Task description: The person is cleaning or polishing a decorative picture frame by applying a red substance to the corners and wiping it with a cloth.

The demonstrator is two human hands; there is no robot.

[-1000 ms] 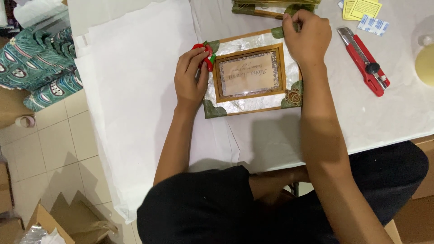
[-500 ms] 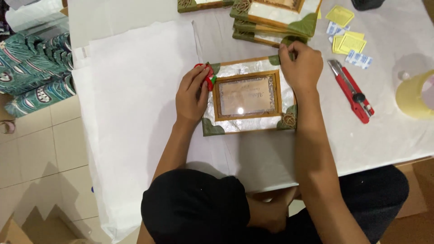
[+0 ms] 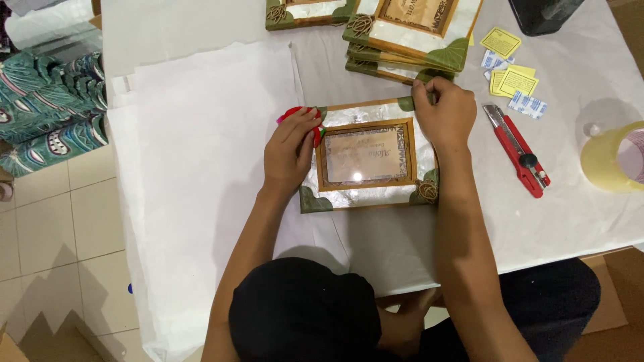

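Two hands of mine rest on one picture frame [image 3: 367, 155], which lies flat on the white paper [image 3: 201, 167] spread over the table [image 3: 590, 221], just in front of my lap. Nearest me is the frame's lower edge, with a green leaf corner on the left and a small brown turtle ornament on the right. My left hand [image 3: 290, 151] lies curled over the frame's left border, its fingers closed around a small red thing [image 3: 295, 114] at the upper left corner; what that red piece is I cannot tell. My right hand [image 3: 444, 117] sits on the upper right corner, fingertips pinched on the green leaf there, so both hands are closed on the frame's edges rather than lifting it. I judge this as squaring or checking the frame on the sheet, with the paper not yet folded over it. A next move, as I read it, calls for keeping the frame flat and centred and minding the raised ornaments and the glass. To my right, apart from the frame, lies a red box cutter [image 3: 516, 149], and beyond it a roll of tape [image 3: 614, 157]. Farther off sit yellow slips [image 3: 513, 80] and a stack of matching frames [image 3: 409, 33].
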